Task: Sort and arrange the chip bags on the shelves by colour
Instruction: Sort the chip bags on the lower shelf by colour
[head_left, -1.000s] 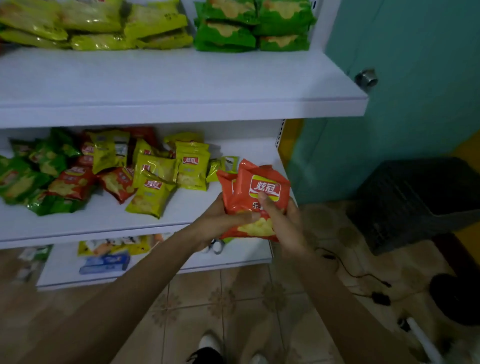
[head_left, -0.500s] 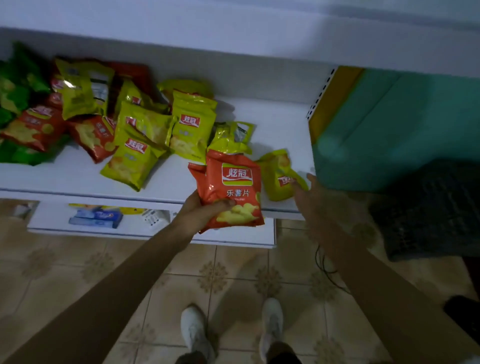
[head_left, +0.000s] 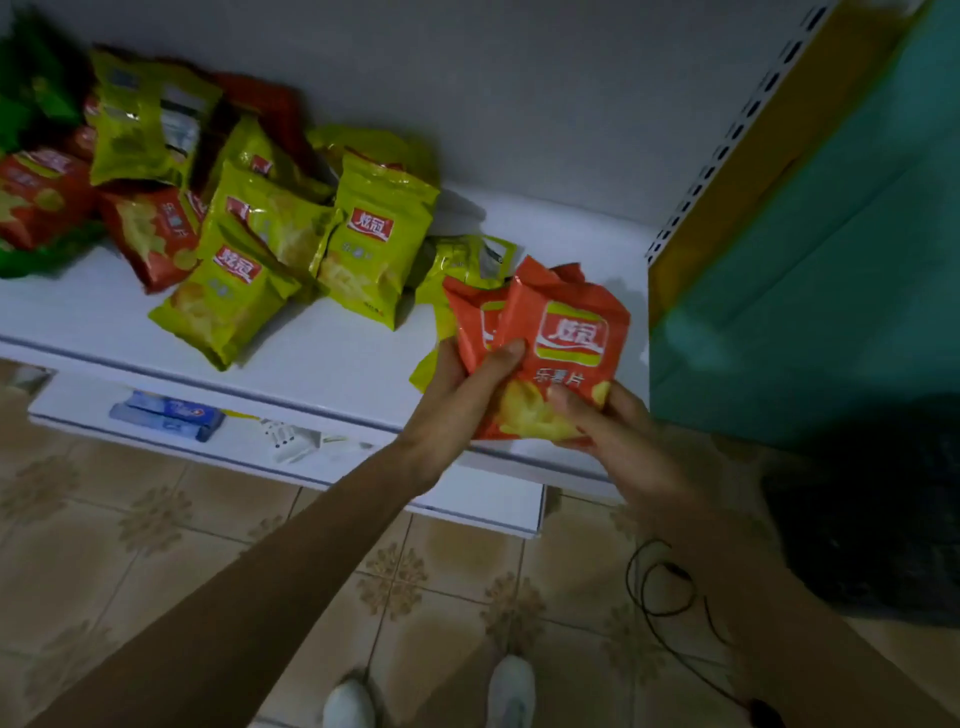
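White, smooth shelf board (head_left: 337, 358) is stretched across the view from nine to three o'clock, and beige floor tiles (head_left: 156, 545) with a flower pattern are laid below it towards six o'clock. Crinkled, glossy pouches are heaped on the board: yellow-green bags (head_left: 374, 249) at eleven o'clock, red bags (head_left: 150, 234) at ten o'clock, and dark green bags (head_left: 31, 78) in the far ten o'clock corner. A blue carton (head_left: 166, 415) is seen on the lower shelf (head_left: 467, 499) at eight o'clock. A teal wall (head_left: 831, 260) is met at two o'clock, a dark basket (head_left: 872, 519) at four o'clock, and a thin black cable (head_left: 660, 582) is looped on the tiles at five o'clock.

Just right of centre, above the shelf's front edge, a front orange bag (head_left: 566, 332) with a red and green logo and pictured crisps is held, overlapping a second orange bag (head_left: 470, 322). One yellow-green bag is partly hidden behind them. The left hand (head_left: 457, 395) is clamped on the bags with its thumb across the front; the lower corner is pinched by the right hand (head_left: 613, 421).
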